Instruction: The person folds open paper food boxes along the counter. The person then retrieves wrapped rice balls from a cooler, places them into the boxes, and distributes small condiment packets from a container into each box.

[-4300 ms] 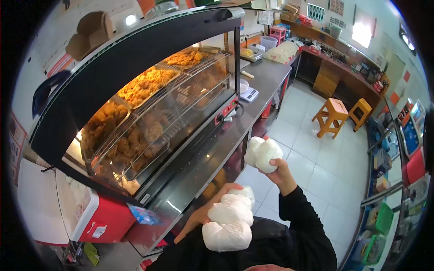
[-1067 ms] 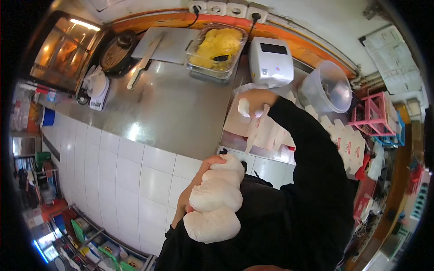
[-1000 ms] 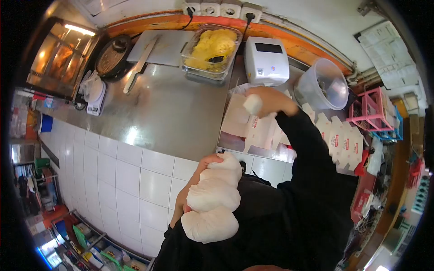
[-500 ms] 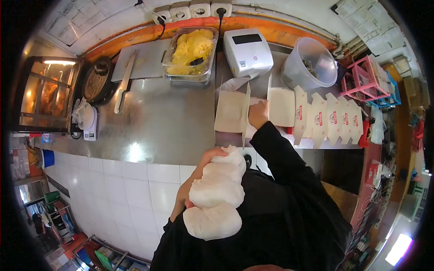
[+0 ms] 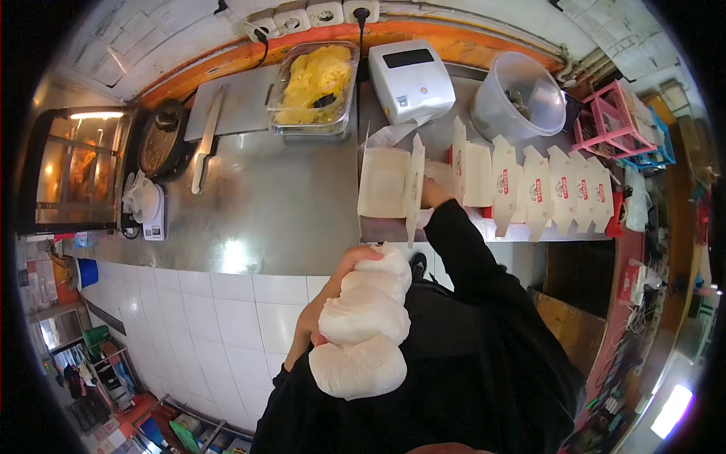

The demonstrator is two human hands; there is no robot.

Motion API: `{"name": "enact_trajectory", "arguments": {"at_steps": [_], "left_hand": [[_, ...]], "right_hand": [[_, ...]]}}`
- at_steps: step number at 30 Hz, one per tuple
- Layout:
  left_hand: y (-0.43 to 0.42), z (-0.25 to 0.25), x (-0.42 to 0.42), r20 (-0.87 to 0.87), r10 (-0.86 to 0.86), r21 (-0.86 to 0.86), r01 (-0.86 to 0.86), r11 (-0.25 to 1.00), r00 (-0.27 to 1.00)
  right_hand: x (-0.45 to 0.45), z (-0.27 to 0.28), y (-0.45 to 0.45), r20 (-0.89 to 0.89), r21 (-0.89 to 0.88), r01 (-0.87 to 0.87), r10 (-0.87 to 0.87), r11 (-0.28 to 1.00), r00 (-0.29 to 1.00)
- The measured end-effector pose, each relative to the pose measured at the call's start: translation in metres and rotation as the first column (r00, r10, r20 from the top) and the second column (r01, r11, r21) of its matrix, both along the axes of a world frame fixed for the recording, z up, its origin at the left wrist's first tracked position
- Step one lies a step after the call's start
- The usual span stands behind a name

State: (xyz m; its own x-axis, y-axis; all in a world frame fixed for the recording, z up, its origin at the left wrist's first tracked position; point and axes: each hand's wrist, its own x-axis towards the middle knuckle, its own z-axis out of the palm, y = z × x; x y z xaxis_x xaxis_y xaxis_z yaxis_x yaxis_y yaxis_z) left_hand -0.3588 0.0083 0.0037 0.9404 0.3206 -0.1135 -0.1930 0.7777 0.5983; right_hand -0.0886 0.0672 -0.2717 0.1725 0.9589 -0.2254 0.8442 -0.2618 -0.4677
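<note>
Several rounded, white, thin-wrapped bundles [image 5: 364,318], bulging and creased, are held in a row before the black-clad torso [image 5: 461,363] by the left hand [image 5: 348,271], its fingers curled around them. Among open white cardboard boxes printed in red [image 5: 478,178], the right hand [image 5: 433,194] is partly hidden; its grip cannot be told. Yellow food [image 5: 321,72] is contained in a clear rectangular plastic tub [image 5: 306,129].
</note>
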Motion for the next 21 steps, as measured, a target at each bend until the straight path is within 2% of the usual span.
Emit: {"name": "enact_trajectory", "arguments": {"at_steps": [1, 2, 3, 4, 5, 6, 7, 8, 10, 12, 13, 15, 16, 17, 18, 19, 20, 21], "left_hand": [[0.001, 0.001, 0.002, 0.001, -0.01, -0.005, 0.01, 1.0, 1.0], [0.002, 0.002, 0.003, 0.004, -0.018, -0.013, 0.018, 1.0, 1.0], [0.003, 0.003, 0.005, 0.008, -0.025, -0.025, 0.025, 0.999, 1.0], [0.004, 0.005, 0.006, 0.008, -0.036, -0.038, 0.036, 0.999, 0.999], [0.005, 0.008, 0.008, 0.009, -0.045, -0.046, 0.045, 0.998, 0.999], [0.006, 0.01, 0.011, 0.009, -0.057, -0.058, 0.057, 0.997, 0.998], [0.006, 0.012, 0.014, 0.015, -0.071, -0.083, 0.072, 0.994, 0.997], [0.006, 0.013, 0.016, 0.013, -0.083, -0.102, 0.084, 0.991, 0.996], [0.008, 0.023, 0.021, 0.004, -0.096, -0.159, 0.095, 0.983, 0.995], [0.005, 0.038, 0.026, 0.004, -0.105, -0.307, 0.101, 0.946, 0.995], [0.006, 0.05, 0.03, -0.019, -0.107, -0.447, 0.087, 0.89, 0.994], [0.006, 0.071, 0.037, -0.083, -0.098, -0.738, 0.005, 0.675, 0.992], [0.006, 0.078, 0.037, -0.101, -0.083, -0.795, -0.03, 0.606, 0.991], [0.007, 0.08, 0.038, -0.114, -0.069, -0.829, -0.057, 0.556, 0.991], [0.007, 0.077, 0.041, -0.113, -0.055, -0.834, -0.064, 0.548, 0.992], [0.009, 0.066, 0.035, -0.057, -0.02, -0.676, -0.024, 0.737, 0.998], [0.012, 0.053, 0.03, 0.003, -0.006, -0.472, 0.007, 0.882, 1.0], [0.015, 0.039, 0.026, 0.063, -0.014, -0.235, 0.029, 0.972, 0.998]], "right_hand": [[0.001, 0.042, 0.0, 0.157, -0.221, -0.2, 0.237, 0.954, 0.959], [0.01, 0.072, -0.007, 0.157, -0.223, -0.199, 0.236, 0.954, 0.959], [0.025, 0.095, -0.02, 0.115, 0.042, -0.241, 0.234, 0.97, 0.965], [0.03, 0.114, -0.031, 0.071, 0.306, -0.248, 0.238, 0.919, 0.969], [0.025, 0.136, -0.039, 0.062, 0.304, -0.237, 0.23, 0.923, 0.971], [0.019, 0.158, -0.046, 0.221, 0.357, -0.079, -0.002, 0.931, 0.975], [0.017, 0.168, -0.05, 0.36, 0.433, 0.063, -0.237, 0.899, 0.902], [0.021, 0.152, -0.052, 0.36, 0.436, 0.069, -0.244, 0.897, 0.9], [0.035, 0.105, -0.054, 0.206, 0.031, 0.19, -0.192, 0.981, 0.959], [0.04, 0.092, -0.062, 0.182, 0.086, 0.152, -0.165, 0.985, 0.969], [0.04, 0.088, -0.068, 0.154, 0.139, 0.123, -0.144, 0.983, 0.978], [0.041, 0.085, -0.078, 0.142, 0.071, 0.113, -0.122, 0.991, 0.982], [0.031, 0.104, -0.077, 0.139, 0.014, 0.105, -0.106, 0.994, 0.985], [0.023, 0.13, -0.087, 0.245, -0.051, 0.104, -0.089, 0.993, 0.965], [0.019, 0.163, -0.091, 0.225, 0.17, 0.042, -0.08, 0.985, 0.971], [0.017, 0.201, -0.095, 0.206, 0.384, -0.015, -0.07, 0.923, 0.976], [-0.005, 0.282, -0.09, -0.267, 0.331, 0.205, -0.117, 0.921, 0.957], [-0.014, 0.326, -0.103, -0.352, 0.409, 0.09, 0.067, 0.908, 0.934]]}}
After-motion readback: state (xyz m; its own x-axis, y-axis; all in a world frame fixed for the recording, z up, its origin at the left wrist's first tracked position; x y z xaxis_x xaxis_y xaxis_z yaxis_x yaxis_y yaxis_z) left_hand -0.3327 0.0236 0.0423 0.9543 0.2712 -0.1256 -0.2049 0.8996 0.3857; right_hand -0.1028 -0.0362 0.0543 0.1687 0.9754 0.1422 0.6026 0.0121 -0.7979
